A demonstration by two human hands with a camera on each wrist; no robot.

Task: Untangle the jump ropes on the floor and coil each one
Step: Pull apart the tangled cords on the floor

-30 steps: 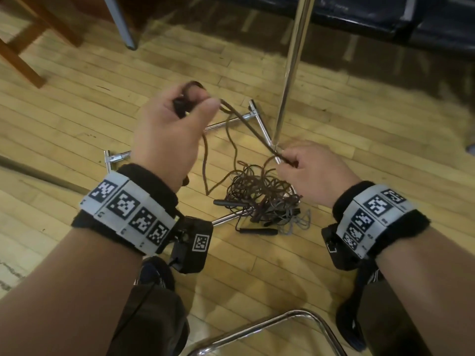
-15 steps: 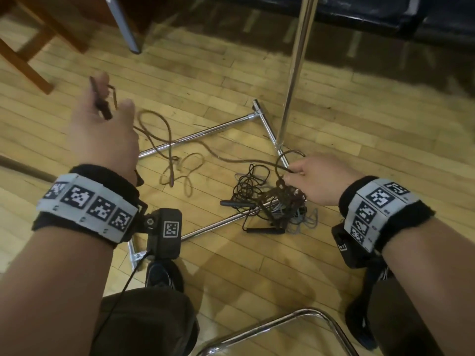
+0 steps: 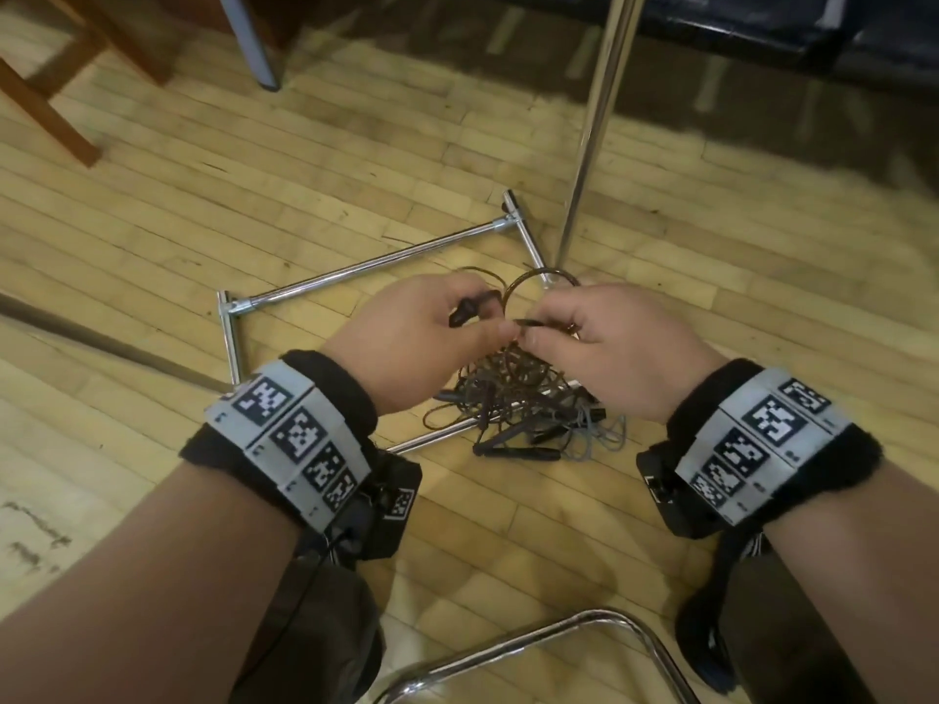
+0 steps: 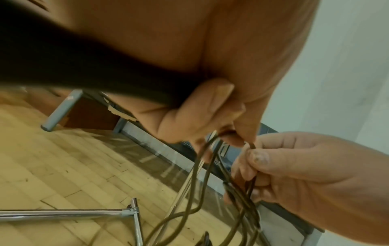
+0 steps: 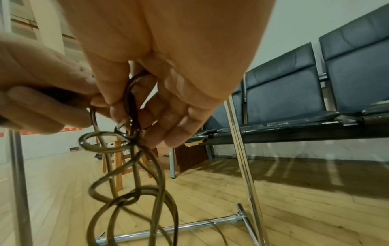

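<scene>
While the left hand (image 3: 406, 337) was far out to the left half a second ago, it is now back in the middle, right next to the right hand. It grips a black handle (image 3: 465, 309) and some loops of the brown rope (image 5: 134, 149), with its fingers curled around them. This looks like one more turn being added to a coil, so the coiling of this rope has started but is not done.

Just to the right, the right hand (image 3: 609, 348) pinches the same brown rope between thumb and fingers and brings a new loop up to the left hand. The two hands almost touch.

Below and between the hands, near the person, the tangled pile (image 3: 523, 414) of ropes lies on the wooden floor (image 3: 152, 246), across the near bar of a shiny metal frame (image 3: 366, 266). The brown rope runs down from the hands into that pile, so it is not free yet. At least one other rope, a gray one with black handles, is in the knot.
</scene>
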